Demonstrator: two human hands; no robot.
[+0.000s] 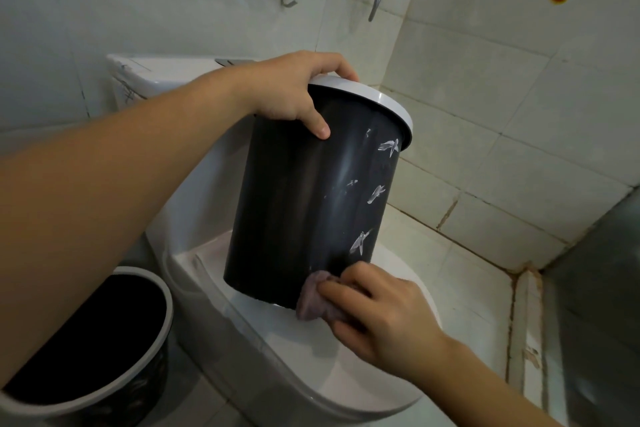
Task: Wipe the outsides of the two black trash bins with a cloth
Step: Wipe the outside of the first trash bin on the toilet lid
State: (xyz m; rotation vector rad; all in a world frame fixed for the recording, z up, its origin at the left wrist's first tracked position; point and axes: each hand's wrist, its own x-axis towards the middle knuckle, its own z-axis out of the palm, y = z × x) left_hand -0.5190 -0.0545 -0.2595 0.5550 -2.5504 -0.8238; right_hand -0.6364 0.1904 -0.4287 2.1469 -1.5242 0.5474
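Two black trash bins: one bird-print bin (311, 204) mid-frame, tilted, base on the closed toilet lid (346, 350); second bin (93, 354) lower left on the floor, just beside the toilet. One purple cloth (311, 298). Left hand (294, 94) grips the tilted bin's white rim (377, 97), thumb down the side wall. Right hand (374, 308), fingers curled, presses the cloth against the bin's bottom edge. Tiled wall corner (485, 149) stands near on the right, with open floor at lower right.

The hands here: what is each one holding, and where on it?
The left hand grips the raised black bin at its white rim, thumb on the dark side. The right hand holds a bunched purple cloth against the bin's lower edge.
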